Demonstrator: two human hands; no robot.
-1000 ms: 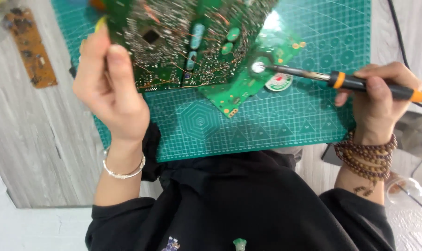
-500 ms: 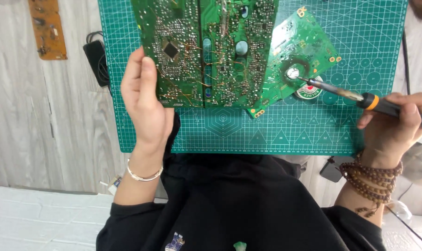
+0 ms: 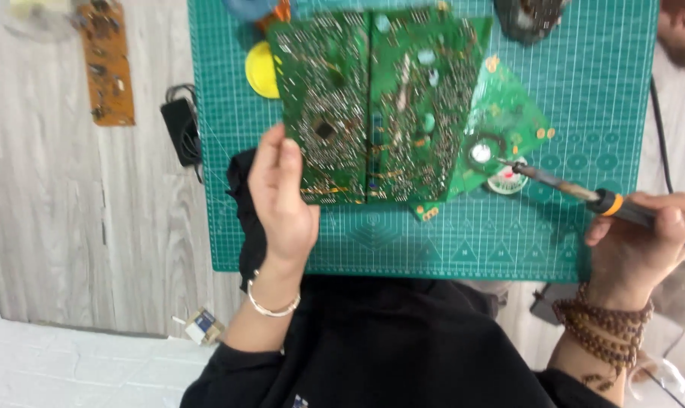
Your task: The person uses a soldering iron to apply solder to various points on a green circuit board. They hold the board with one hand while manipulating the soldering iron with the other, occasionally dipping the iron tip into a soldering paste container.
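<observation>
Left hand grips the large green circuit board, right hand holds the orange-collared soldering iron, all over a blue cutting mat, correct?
Not quite: the head view shows a green gridded cutting mat, not blue. The left hand does grip the large green circuit board, and the right hand holds the orange-collared soldering iron.

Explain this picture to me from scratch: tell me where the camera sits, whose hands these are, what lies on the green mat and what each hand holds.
The camera sits on the person's head and looks down at their own two bare hands; no machine is involved. The left hand grips the lower left edge of a large green circuit board, solder side up. The right hand holds a soldering iron, its tip next to a small round tin. Under everything lies a green cutting mat with a grid. A smaller green board rests beside the big one. A brown board lies off the mat, on the wooden table.
</observation>
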